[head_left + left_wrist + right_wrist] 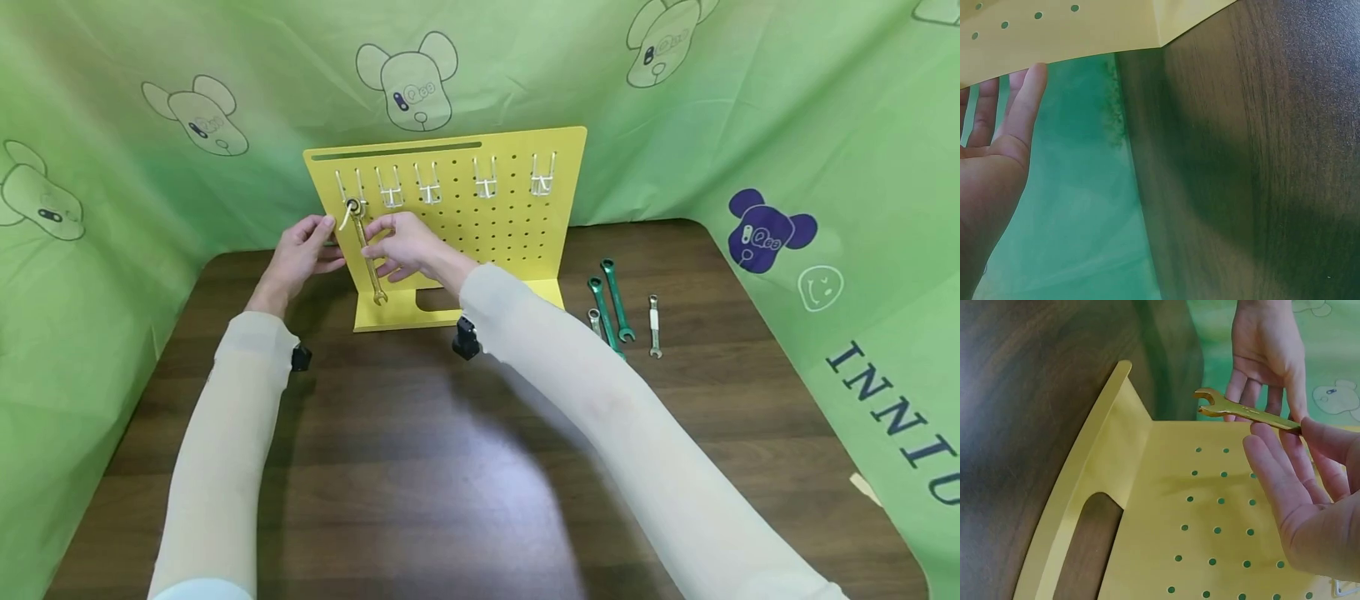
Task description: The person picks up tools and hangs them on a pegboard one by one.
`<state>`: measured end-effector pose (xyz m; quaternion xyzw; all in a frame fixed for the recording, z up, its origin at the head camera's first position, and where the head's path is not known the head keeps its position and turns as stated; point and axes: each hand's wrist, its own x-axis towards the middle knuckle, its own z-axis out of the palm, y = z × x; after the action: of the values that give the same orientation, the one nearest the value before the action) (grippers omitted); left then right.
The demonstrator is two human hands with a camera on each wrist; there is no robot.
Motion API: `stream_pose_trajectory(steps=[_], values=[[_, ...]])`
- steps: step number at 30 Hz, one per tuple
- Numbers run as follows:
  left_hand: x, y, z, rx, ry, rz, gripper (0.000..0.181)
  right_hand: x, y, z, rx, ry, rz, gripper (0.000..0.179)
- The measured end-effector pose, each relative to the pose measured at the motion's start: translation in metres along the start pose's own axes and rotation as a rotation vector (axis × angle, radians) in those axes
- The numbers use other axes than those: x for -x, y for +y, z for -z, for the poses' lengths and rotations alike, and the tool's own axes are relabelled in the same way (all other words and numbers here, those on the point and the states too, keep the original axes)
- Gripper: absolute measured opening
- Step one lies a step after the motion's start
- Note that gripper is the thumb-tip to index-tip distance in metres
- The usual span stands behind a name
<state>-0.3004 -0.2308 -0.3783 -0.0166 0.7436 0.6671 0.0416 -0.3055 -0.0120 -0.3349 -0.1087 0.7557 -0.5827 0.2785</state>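
Note:
A gold combination wrench (367, 254) hangs in front of the yellow pegboard (502, 242), its ring end up at the leftmost white hook and its open jaw down. My right hand (408, 246) pinches the wrench shaft between thumb and fingers; the right wrist view shows the wrench's open end (1213, 405) sticking out past the fingertips. At the board's left edge, my left hand (296, 254) holds on, with the thumb by the edge and the other fingers partly hidden behind the board. In the left wrist view the left hand (997, 162) meets the board's rim.
More white double hooks (429, 193) line the board's upper part. Right of the board, green wrenches (617, 300) and a small silver wrench (655, 327) lie on the wooden table (390, 467), with another silver one (595, 321) partly behind my right sleeve. A green curtain surrounds the table.

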Motion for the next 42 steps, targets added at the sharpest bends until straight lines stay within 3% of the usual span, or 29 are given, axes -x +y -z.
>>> stream_pose_trajectory(steps=[9, 19, 24, 29, 35, 42], values=[[-0.008, -0.005, -0.009, 0.040, -0.001, -0.022, 0.035, -0.008, 0.002, 0.011, 0.028, 0.091, -0.022, 0.034], [-0.003, -0.012, 0.000, 0.046, 0.016, 0.022, 0.035, -0.017, 0.011, 0.000, 0.060, 0.177, -0.008, 0.020], [-0.008, -0.009, 0.002, 0.023, -0.010, 0.012, 0.034, -0.018, 0.014, 0.004, 0.028, 0.161, 0.009, 0.021], [-0.007, -0.005, 0.005, 0.022, 0.003, 0.005, 0.035, -0.016, 0.012, 0.012, 0.033, 0.092, 0.012, 0.027], [0.000, -0.010, 0.009, 0.048, 0.030, 0.008, 0.038, -0.009, 0.015, 0.021, 0.032, 0.020, -0.013, 0.035], [0.002, -0.013, 0.007, 0.071, 0.023, -0.003, 0.038, 0.001, 0.026, 0.045, -0.056, -0.044, -0.002, 0.037]])
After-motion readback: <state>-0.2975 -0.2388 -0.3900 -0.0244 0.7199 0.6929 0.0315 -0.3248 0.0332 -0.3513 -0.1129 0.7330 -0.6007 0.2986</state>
